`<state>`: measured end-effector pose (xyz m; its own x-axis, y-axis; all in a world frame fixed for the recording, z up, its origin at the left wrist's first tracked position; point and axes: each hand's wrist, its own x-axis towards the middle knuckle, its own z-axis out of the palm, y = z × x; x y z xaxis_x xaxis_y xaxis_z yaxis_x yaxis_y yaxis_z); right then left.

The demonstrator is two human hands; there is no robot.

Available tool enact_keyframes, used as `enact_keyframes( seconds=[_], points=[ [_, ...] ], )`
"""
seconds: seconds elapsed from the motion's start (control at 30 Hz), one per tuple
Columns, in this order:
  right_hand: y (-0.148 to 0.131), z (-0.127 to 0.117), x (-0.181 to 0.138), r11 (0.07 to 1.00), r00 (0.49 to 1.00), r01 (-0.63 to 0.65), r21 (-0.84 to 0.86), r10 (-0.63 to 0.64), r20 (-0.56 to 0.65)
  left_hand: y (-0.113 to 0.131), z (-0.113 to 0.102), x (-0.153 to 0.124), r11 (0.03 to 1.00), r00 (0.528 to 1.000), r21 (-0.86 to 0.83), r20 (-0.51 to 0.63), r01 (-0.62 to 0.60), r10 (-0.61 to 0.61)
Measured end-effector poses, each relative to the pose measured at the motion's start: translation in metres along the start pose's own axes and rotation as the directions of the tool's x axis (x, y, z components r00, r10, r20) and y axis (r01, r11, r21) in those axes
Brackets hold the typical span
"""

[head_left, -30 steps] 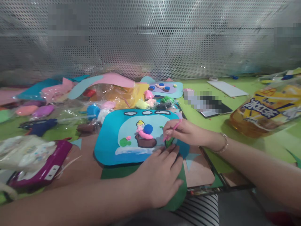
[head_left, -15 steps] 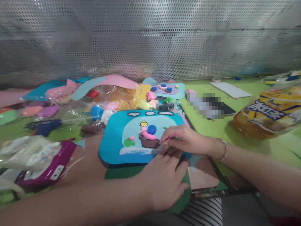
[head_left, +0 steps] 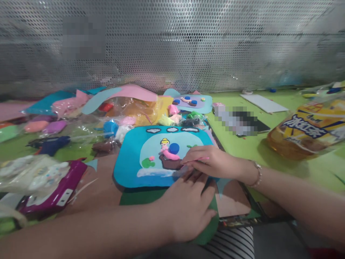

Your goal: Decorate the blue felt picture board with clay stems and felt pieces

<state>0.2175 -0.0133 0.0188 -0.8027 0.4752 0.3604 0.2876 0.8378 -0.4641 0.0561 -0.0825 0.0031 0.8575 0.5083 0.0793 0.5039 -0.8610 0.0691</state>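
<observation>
A blue paper card (head_left: pixel 126 158) lies before me, bearing a clay picture: a brown boat (head_left: pixel 171 163), a figure in a yellow hat (head_left: pixel 164 142), a blue disc (head_left: pixel 174 148) and a green leaf with a pink flower (head_left: pixel 148 163). My right hand (head_left: pixel 207 160) is closed around a thin pink stick (head_left: pixel 202 158), over the card's right side beside the boat. What its tip touches is hidden by my fingers. Across the card's lower right edge lies my left hand (head_left: pixel 190 205), fingers stretched out, close below the right fingertips. Dark green paper (head_left: pixel 140 197) sits under it.
Bags of coloured clay (head_left: pixel 129 120) and paper sheets crowd the back left. A blue glue gun (head_left: pixel 52 145) and a purple case (head_left: pixel 58 185) lie left. On the right are a bottle of amber drink (head_left: pixel 304 133), a phone-like dark slab (head_left: pixel 258 124) and a white board (head_left: pixel 264 103).
My right hand has dipped slightly, and the pink stick now lies flatter. My left hand stays in place.
</observation>
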Motion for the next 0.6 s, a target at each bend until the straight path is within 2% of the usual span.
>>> enact_keyframes(
  seconds=[0.37,0.6],
  points=[
    [0.0003,0.0019,-0.0004,0.999,0.999,-0.031,-0.03,0.031,-0.012,-0.0003,-0.0007,-0.0003,1.0,1.0,-0.014,0.017,0.007,-0.007],
    [0.0004,0.0012,-0.0013,0.998,0.997,-0.062,0.016,0.062,-0.045,-0.001,-0.0016,0.0,0.999,1.0,-0.035,0.024,0.011,-0.01]
  ],
)
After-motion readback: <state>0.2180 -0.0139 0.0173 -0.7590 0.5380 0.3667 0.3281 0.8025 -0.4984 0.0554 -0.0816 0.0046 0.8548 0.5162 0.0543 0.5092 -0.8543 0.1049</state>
